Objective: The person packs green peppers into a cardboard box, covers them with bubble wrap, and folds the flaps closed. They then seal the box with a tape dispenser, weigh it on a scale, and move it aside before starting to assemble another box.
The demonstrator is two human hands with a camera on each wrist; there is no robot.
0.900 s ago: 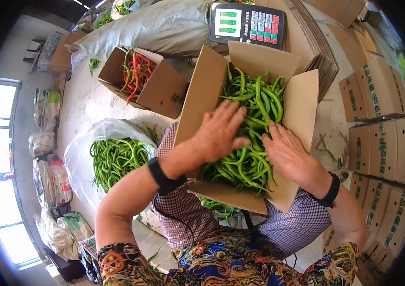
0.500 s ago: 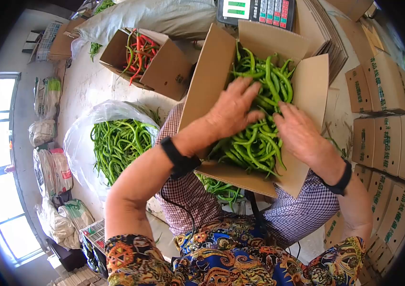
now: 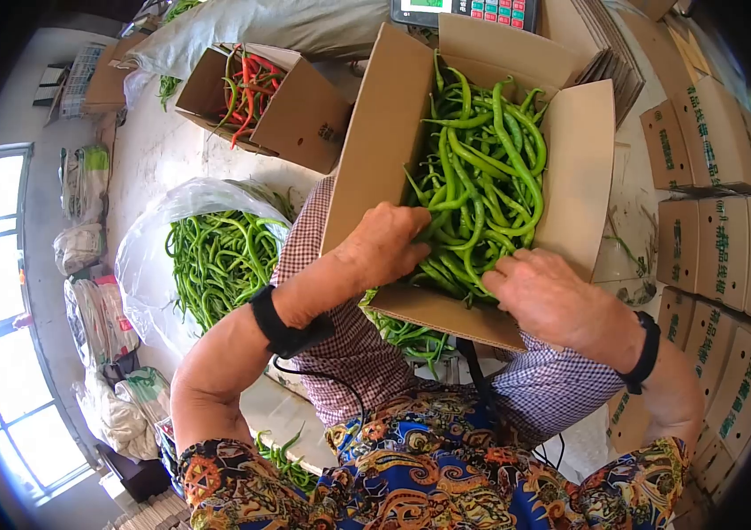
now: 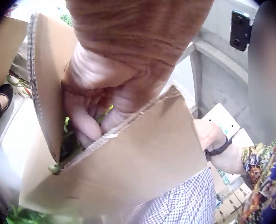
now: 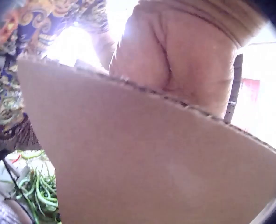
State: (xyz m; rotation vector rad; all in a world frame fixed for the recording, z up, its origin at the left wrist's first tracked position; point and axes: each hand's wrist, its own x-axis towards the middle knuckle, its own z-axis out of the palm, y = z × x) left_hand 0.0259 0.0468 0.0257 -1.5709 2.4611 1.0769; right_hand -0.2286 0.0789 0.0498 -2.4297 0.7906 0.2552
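Many green peppers (image 3: 471, 181) fill the box (image 3: 379, 132) at the head view's centre. The left hand (image 3: 384, 243) dips in at lower left, fingers (image 4: 82, 116) bent, the right hand (image 3: 542, 297) at lower right, fingertips hidden; whether either pinches a pepper, I cannot tell. Red peppers (image 3: 254, 84) lie in another box (image 3: 303, 119), upper left.

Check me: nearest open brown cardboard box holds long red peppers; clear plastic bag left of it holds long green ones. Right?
Wrong colour: the head view shows long green peppers, not red, in the nearest open brown cardboard box. The rest stands.
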